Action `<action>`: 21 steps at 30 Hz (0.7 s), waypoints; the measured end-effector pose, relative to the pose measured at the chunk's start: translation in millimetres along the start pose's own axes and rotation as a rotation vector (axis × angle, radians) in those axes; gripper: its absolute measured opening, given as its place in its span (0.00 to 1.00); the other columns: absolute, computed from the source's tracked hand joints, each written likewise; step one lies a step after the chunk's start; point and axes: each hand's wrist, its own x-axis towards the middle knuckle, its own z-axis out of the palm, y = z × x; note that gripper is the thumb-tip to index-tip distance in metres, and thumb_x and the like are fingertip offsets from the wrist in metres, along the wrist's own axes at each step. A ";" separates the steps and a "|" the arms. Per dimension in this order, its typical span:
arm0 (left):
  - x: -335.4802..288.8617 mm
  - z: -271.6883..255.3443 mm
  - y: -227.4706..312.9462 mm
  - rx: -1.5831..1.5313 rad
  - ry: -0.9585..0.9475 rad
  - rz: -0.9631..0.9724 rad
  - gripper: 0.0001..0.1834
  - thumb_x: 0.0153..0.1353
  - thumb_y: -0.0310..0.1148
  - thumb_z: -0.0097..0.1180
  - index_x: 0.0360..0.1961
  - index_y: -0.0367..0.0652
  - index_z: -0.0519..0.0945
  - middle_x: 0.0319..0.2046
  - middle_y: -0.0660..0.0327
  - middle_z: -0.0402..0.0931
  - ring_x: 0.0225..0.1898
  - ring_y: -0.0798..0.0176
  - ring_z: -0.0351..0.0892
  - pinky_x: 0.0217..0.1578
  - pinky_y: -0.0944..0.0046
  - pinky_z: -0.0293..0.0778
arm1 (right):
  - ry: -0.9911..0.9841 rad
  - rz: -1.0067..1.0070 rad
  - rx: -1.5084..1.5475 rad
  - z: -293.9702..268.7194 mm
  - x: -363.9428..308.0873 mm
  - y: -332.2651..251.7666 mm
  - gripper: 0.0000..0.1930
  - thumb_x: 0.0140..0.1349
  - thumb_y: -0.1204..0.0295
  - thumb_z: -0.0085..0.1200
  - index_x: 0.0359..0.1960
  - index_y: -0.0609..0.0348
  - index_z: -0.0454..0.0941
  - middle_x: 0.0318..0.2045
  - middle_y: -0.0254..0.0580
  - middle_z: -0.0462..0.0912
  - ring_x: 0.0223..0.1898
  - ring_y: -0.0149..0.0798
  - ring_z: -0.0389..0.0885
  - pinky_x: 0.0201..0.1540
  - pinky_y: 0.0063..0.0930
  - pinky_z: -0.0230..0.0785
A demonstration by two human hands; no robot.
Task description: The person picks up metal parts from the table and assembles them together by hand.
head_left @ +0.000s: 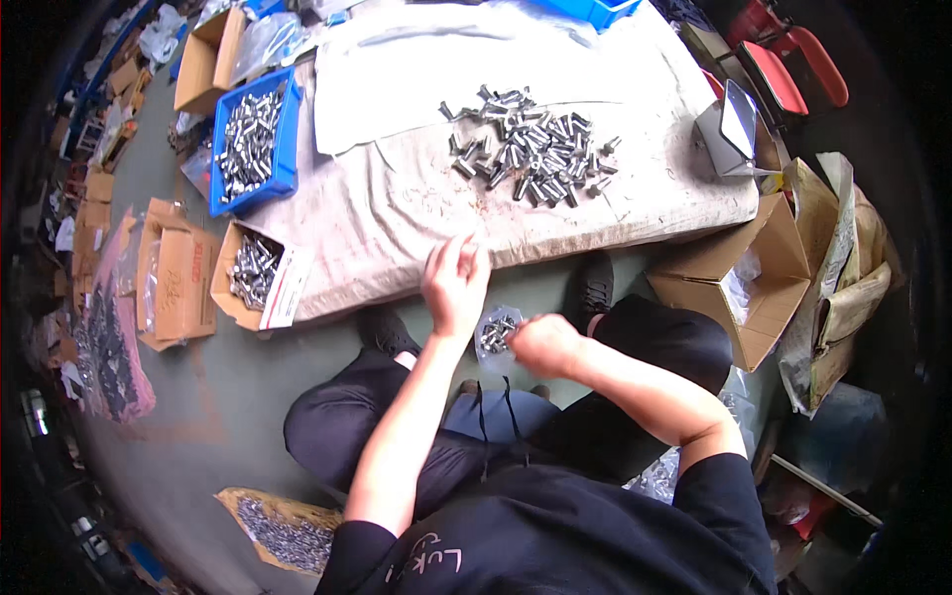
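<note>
My right hand (545, 345) is closed at the edge of a small clear plastic bag (486, 359), which hangs between my knees. Inside the bag lie several small metal parts (497, 334) that look like bolts. My left hand (457, 286) is over the near edge of the cloth-covered table (387, 213), its fingertips drawn together. Whatever they pinch, if anything, is too small to make out. Beyond it, a loose pile of dark metal bolts (535, 149) is spread on the cloth.
A blue bin (291, 149) and an open cardboard box (226, 297), both holding metal parts, stand at the table's left. Another open carton (709, 268) is at the right by my knee, beside a woven sack (838, 268). A tray-like sheet of small parts (288, 531) lies on the floor.
</note>
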 end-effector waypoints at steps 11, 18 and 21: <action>116.8 139.7 41.3 0.675 -0.574 0.432 0.46 0.37 0.62 0.57 0.60 0.61 0.59 0.62 0.45 0.42 0.64 0.40 0.36 0.60 0.42 0.40 | 0.292 -0.013 0.079 -16.2 -1.4 -20.7 0.09 0.50 0.70 0.47 0.31 0.57 0.77 0.29 0.44 0.78 0.32 0.40 0.78 0.30 0.32 0.71; 142.1 164.2 51.4 0.785 -0.731 0.428 0.36 0.40 0.57 0.54 0.54 0.60 0.67 0.62 0.47 0.46 0.62 0.39 0.45 0.56 0.32 0.39 | 0.308 -0.045 0.147 -10.5 -0.5 -20.4 0.08 0.47 0.71 0.47 0.28 0.59 0.75 0.25 0.43 0.77 0.28 0.40 0.78 0.26 0.32 0.71; 146.4 157.5 42.1 0.707 -0.640 0.523 0.28 0.41 0.52 0.55 0.46 0.53 0.73 0.54 0.49 0.59 0.57 0.46 0.56 0.53 0.37 0.49 | 0.330 -0.048 0.134 -12.7 2.2 -23.7 0.08 0.47 0.71 0.47 0.28 0.59 0.75 0.25 0.43 0.77 0.28 0.40 0.78 0.26 0.31 0.70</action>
